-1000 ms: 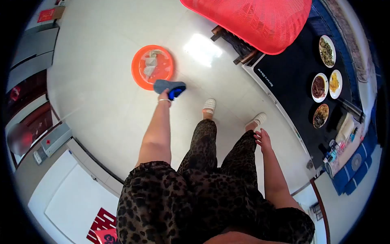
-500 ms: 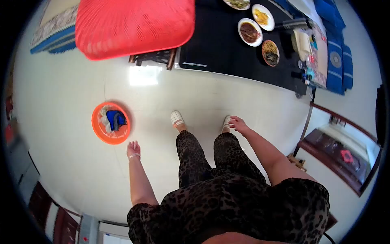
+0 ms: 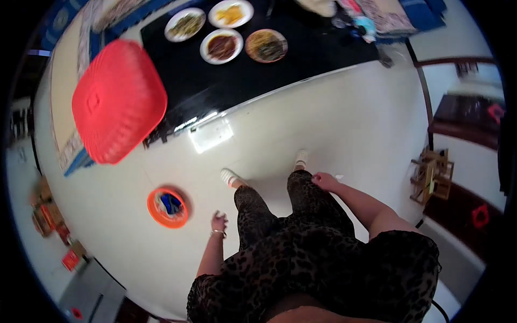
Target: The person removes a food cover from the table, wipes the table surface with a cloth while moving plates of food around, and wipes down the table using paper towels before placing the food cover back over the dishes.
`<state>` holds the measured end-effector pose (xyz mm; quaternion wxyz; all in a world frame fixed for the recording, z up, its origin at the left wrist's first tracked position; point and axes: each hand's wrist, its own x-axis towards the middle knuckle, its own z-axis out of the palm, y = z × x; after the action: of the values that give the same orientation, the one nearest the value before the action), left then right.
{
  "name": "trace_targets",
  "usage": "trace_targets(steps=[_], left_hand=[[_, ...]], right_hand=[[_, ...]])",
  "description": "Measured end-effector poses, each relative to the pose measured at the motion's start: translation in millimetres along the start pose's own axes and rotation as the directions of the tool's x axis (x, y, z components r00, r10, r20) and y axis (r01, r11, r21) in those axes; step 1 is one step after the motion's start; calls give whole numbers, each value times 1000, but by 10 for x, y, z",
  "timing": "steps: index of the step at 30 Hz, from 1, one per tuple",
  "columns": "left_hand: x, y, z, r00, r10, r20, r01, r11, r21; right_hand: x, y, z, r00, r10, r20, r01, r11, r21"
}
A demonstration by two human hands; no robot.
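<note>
My left hand (image 3: 218, 221) hangs beside my left thigh with its fingers loosely bent and apart, holding nothing; a pale band circles its wrist. To its left on the floor stands an orange basin (image 3: 152, 213) with blue cloth (image 3: 170, 203) and whitish cloth inside. Close by my right knee, my right hand (image 3: 324, 181) is relaxed, its fingers slightly curled and nothing visible in them. Patterned dark trousers (image 3: 253, 207) and light clogs (image 3: 230, 177) show below me.
A black table (image 3: 323, 48) lies ahead, bearing several dishes, among them a plate of dark food (image 3: 221, 47). At its left end is a large red slotted plastic cover (image 3: 118, 102). Wooden stools (image 3: 432, 175) stand at right, boxes (image 3: 48, 215) at far left.
The view has turned, so the table, red cover and basin appear shifted and rotated. My left hand is nearer my leg, and my right hand has drawn back toward my knee.
</note>
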<state>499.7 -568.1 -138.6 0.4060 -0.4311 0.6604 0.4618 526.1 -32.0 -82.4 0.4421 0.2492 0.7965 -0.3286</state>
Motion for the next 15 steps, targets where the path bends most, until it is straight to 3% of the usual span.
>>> trace_targets(steps=[2,4,6,7,10,11,14,15], left_hand=[[-195,-39,456,995,16,95,-55,901,431],[-675,244,923,984,-25,177,-72,853,518],[-874,485,1316,961,68,269,-239,695,678],[-1046,665,1531,968,135,213,-252,577,777],[-1874,1480,2181,941,262,213,-303,374,876],[-1801,1544,2297,931,295,216,-311,331,891],[-1948,1919,2716,867,392,308,-433,285,855],[-1968,1965,2821,828,460,321,-500,348,793]], right_hand=[[-500,387,-173,995,-9,95,7,1000,24],[-928,733,-387,995,-75,61,75,997,6],[-1261,1006,-645,994,-102,38,101,995,23],[-1440,1118,-790,994,-98,46,95,994,51],[-1738,1460,-936,999,-48,-17,50,980,195],[-1766,1543,-990,999,-35,-36,43,970,238],[-1691,1795,-1067,992,-26,-127,67,940,334],[-1657,1814,-1132,991,-32,-129,75,936,343]])
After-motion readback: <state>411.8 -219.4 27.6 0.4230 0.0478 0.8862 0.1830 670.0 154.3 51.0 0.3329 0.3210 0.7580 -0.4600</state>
